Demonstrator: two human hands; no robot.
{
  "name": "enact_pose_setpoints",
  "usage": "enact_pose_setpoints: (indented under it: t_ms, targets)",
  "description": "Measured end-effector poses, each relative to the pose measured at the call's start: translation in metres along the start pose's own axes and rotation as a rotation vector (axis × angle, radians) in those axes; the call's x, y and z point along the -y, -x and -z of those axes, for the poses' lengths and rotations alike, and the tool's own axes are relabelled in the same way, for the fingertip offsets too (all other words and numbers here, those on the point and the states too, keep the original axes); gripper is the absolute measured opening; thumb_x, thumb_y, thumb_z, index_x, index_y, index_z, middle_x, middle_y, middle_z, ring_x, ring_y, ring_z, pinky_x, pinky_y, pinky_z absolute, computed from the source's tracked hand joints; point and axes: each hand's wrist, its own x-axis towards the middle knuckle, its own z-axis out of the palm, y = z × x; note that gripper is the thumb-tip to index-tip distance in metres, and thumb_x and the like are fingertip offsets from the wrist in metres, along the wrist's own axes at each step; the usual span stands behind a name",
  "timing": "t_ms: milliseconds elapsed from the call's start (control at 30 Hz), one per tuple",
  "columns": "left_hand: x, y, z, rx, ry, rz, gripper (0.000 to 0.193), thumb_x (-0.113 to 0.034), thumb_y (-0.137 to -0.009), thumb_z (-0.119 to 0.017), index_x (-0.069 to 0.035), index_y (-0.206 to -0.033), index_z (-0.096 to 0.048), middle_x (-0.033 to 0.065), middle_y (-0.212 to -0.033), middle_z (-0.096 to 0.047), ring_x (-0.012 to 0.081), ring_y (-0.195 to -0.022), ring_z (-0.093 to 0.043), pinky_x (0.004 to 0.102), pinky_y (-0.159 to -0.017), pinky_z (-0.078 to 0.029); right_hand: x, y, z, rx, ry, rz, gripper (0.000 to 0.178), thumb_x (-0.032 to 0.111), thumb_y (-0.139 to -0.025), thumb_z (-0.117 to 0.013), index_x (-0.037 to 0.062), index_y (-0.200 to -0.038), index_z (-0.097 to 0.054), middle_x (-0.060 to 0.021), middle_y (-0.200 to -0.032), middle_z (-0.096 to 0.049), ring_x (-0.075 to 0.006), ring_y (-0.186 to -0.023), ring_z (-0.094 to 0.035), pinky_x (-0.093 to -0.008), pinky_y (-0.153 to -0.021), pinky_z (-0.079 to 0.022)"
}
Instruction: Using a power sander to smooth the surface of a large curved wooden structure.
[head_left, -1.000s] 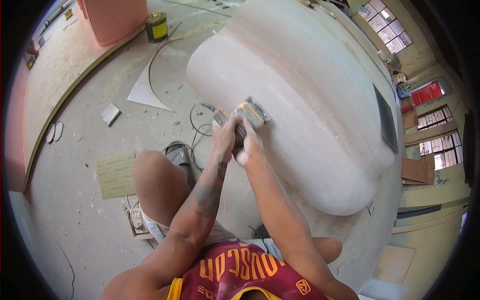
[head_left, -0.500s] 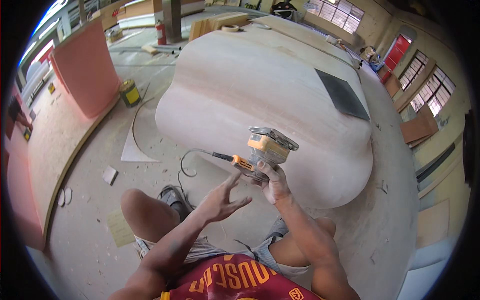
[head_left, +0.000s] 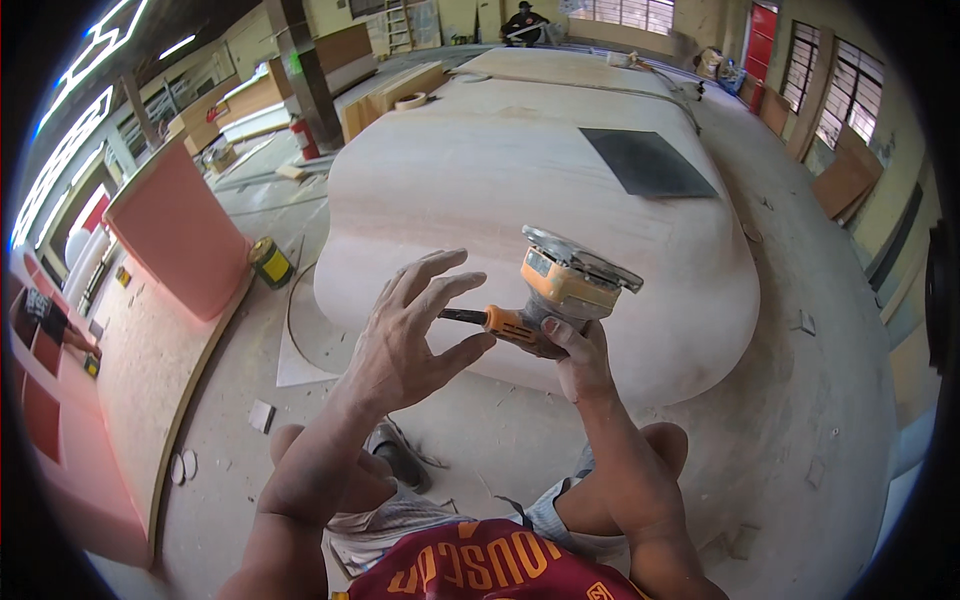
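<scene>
My right hand grips a yellow and black palm sander, turned over so its flat grey pad faces up, held in the air above the near edge of a large rounded pale wooden form. My left hand hovers beside the sander with fingers spread, holding nothing, close to the tool's orange cord collar. A dark sheet of sandpaper lies on top of the form, farther away.
A yellow-black can stands on the dusty floor at left, next to a pink panel. A roll of tape and boards lie beyond the form. A person sits at the far end. My knees are below.
The sander has come off the form's surface and been flipped pad-up. My left hand has let go of it and opened. My head has lifted, showing more of the workshop.
</scene>
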Motion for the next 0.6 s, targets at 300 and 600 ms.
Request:
enact_pose_setpoints:
  t_ms: [300, 600]
  targets:
    - [-0.049, -0.077, -0.02, 0.038, -0.076, -0.328, 0.068, -0.03, -0.079, -0.085, -0.014, -0.139, -0.055, 0.017, -0.147, -0.049, 0.0377, -0.139, -0.045, 0.0508, -0.113, -0.042, 0.028, -0.013, 0.014, -0.089, 0.18, 0.217, 0.065, 0.021, -0.078, -0.087, -0.0027, -0.127, -0.051, -0.0128, -0.113, -0.069, -0.018, -0.099, -0.07, -0.0316, -0.085, -0.058]
    - [-0.024, -0.063, -0.039, 0.038, -0.035, -0.208, 0.078, -0.026, -0.083, -0.082, -0.015, -0.151, -0.044, 0.0166, -0.154, -0.045, 0.0384, -0.148, -0.035, 0.0507, -0.117, -0.034, 0.026, -0.024, 0.024, -0.216, 0.462, 0.341, 0.066, 0.018, -0.072, -0.093, -0.003, -0.117, -0.05, -0.0105, -0.106, -0.066, -0.0118, -0.086, -0.066, -0.0238, -0.067, -0.057]
